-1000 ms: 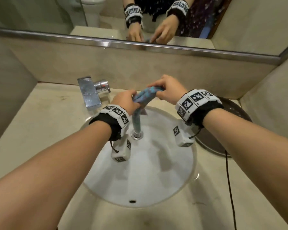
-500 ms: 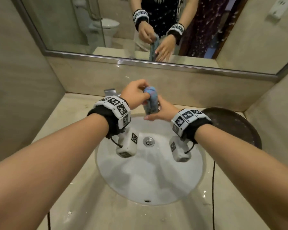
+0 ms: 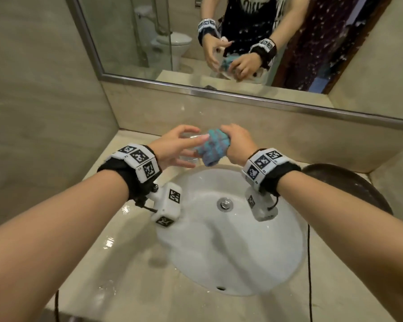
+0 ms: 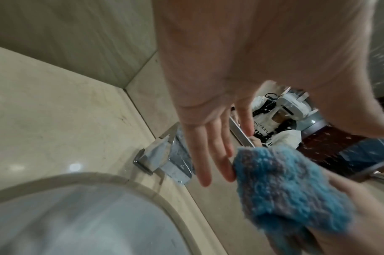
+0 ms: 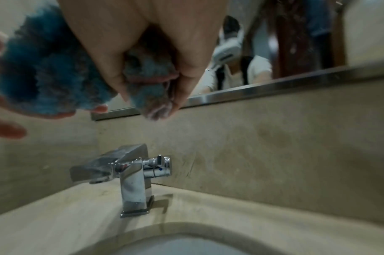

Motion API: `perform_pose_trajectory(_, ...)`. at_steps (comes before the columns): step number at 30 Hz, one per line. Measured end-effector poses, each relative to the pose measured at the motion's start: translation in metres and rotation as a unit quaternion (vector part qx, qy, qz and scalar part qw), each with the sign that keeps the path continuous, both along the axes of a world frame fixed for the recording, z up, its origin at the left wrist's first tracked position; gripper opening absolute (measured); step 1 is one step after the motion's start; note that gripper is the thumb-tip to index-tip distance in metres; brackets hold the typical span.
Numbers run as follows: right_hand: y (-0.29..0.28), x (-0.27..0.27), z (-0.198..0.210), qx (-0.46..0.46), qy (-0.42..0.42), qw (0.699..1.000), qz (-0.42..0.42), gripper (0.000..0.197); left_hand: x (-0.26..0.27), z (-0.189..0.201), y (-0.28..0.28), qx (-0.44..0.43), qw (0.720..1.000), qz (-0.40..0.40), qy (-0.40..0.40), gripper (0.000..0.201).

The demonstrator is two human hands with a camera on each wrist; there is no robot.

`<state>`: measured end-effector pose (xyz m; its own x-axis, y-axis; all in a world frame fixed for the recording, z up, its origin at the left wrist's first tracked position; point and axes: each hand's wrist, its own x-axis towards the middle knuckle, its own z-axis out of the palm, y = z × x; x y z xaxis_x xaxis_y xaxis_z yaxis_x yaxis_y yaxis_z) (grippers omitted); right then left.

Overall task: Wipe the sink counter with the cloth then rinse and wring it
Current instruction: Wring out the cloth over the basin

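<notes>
The blue fuzzy cloth is bunched into a wad above the back rim of the white sink basin. My right hand grips the cloth in its fist. My left hand is spread, fingers straight, its fingertips against the cloth's left side. The chrome faucet stands just below and behind the hands, mostly hidden by the left hand in the head view. The beige counter around the basin shows wet spots.
A dark round tray lies on the counter right of the basin. The mirror and backsplash rise close behind the faucet, and a wall closes the left side. A black cable hangs from my right wrist.
My left hand has let go of the twisted cloth and opened its fingers. The cloth, held upright between both hands before, is now a wad in my right fist.
</notes>
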<state>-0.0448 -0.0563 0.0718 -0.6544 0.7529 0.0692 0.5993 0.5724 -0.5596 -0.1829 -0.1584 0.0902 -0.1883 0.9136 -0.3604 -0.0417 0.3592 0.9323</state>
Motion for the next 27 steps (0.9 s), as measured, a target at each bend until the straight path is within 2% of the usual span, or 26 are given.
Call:
perform_pose_trajectory(3, -0.004, -0.001, 0.012, 0.091, -0.082, 0.989, 0.079, 0.026, 0.004, -0.005, 0.003, -0.031, 0.999, -0.027, -0.012, 0.037)
perform_pose_trajectory(6, -0.01, -0.001, 0.02, 0.184, -0.128, 0.967, 0.12, 0.028, 0.015, -0.008, 0.01, -0.067, 0.989, -0.123, -0.043, 0.031)
perform_pose_trajectory(8, -0.013, 0.002, 0.024, 0.218, -0.178, 0.951, 0.124, 0.03, 0.02, -0.008, 0.016, -0.092, 0.984, -0.146, -0.036, 0.016)
perform_pose_trajectory(9, -0.013, 0.005, 0.026, 0.231, -0.198, 0.943, 0.133, 0.031, 0.022, -0.009, 0.021, -0.104, 0.983, -0.151, -0.014, 0.014)
perform_pose_trajectory(12, -0.014, 0.013, 0.027, 0.251, -0.248, 0.92, 0.172, 0.033, 0.027, -0.012, 0.034, -0.137, 0.97, -0.163, 0.114, 0.023)
perform_pose_trajectory(14, -0.014, 0.017, 0.027, 0.243, -0.275, 0.916, 0.164, 0.033, 0.033, -0.013, 0.041, -0.135, 0.96, -0.149, 0.195, 0.019)
perform_pose_trajectory(16, -0.013, 0.018, 0.025, 0.236, -0.293, 0.916, 0.143, 0.03, 0.042, -0.013, 0.047, -0.117, 0.93, -0.157, 0.31, 0.009)
perform_pose_trajectory(17, -0.012, 0.018, 0.024, 0.232, -0.302, 0.915, 0.135, 0.028, 0.046, -0.015, 0.049, -0.11, 0.9, -0.177, 0.382, 0.009)
perform_pose_trajectory(19, -0.012, 0.018, 0.021, 0.226, -0.319, 0.912, 0.123, 0.024, 0.053, -0.017, 0.053, -0.108, 0.816, -0.224, 0.522, 0.009)
perform_pose_trajectory(20, -0.012, 0.018, 0.019, 0.221, -0.327, 0.911, 0.118, 0.022, 0.054, -0.018, 0.054, -0.106, 0.787, -0.233, 0.561, 0.013)
perform_pose_trajectory(24, -0.012, 0.019, 0.01, 0.181, -0.34, 0.918, 0.091, 0.019, 0.058, -0.026, 0.058, -0.087, 0.739, -0.243, 0.623, 0.022)
perform_pose_trajectory(27, -0.011, 0.021, 0.005, 0.168, -0.351, 0.918, 0.078, 0.017, 0.059, -0.03, 0.056, -0.081, 0.722, -0.231, 0.648, 0.023)
